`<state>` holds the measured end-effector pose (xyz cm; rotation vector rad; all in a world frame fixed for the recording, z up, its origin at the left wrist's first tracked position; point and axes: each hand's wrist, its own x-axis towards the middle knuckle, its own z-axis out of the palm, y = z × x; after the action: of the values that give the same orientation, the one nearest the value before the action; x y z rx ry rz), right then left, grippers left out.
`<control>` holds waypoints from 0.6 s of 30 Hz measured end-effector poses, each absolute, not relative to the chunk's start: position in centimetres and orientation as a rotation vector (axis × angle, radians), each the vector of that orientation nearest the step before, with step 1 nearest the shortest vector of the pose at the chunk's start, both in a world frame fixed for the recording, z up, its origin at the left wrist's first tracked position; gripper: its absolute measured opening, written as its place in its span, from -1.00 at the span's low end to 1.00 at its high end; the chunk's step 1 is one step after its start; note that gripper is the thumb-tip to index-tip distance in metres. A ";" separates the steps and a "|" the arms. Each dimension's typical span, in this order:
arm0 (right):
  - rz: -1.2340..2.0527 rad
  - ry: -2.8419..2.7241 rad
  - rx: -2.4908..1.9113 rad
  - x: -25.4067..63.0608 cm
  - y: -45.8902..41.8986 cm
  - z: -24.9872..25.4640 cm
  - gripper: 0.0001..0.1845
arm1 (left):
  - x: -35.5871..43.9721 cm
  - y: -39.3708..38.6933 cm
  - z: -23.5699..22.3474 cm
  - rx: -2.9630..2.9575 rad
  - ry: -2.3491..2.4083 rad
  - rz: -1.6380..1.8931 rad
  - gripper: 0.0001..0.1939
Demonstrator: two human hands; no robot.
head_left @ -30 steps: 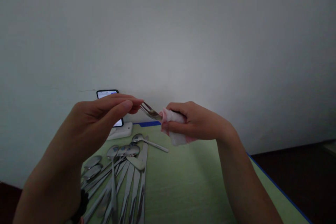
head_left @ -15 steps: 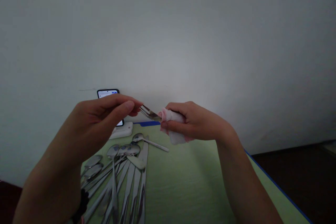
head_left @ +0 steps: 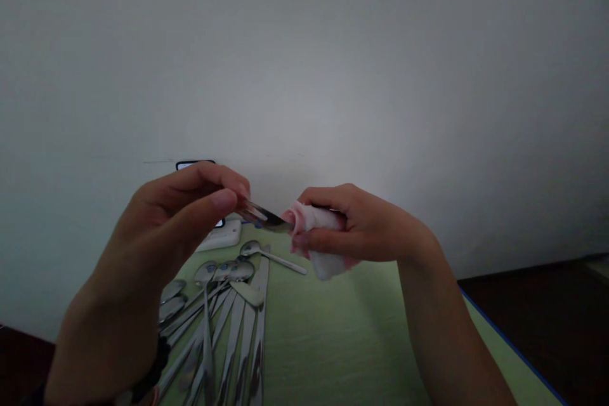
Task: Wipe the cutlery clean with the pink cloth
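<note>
Between my two hands, a metal fork is held in the air above the table. My left hand pinches the tine end between thumb and fingers. A pink and white cloth is wrapped around the handle side, and my right hand is closed on that cloth. The fork's handle is hidden inside the cloth and hand. Below my left hand lies a pile of cutlery: spoons and several knives, fanned out with their handles toward me.
A small spoon lies at the pile's far right. Behind my left hand, a phone leans against the wall, with a white device at its foot. The green tabletop has a blue edge at right.
The fork has turned and shifted slightly, its tines now between my left fingertips. My right hand and the cloth have moved a little lower and to the right.
</note>
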<state>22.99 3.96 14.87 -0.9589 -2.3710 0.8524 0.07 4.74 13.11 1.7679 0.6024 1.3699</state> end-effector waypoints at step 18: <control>0.880 -2.431 -0.867 22.6 3.2 15.5 -0.72 | 0.4 6.4 12.0 1.496 -0.077 1.014 -0.97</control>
<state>22.59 3.22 15.55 -0.8674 -2.4306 0.8804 0.42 6.42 12.04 1.4962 -0.0768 1.0141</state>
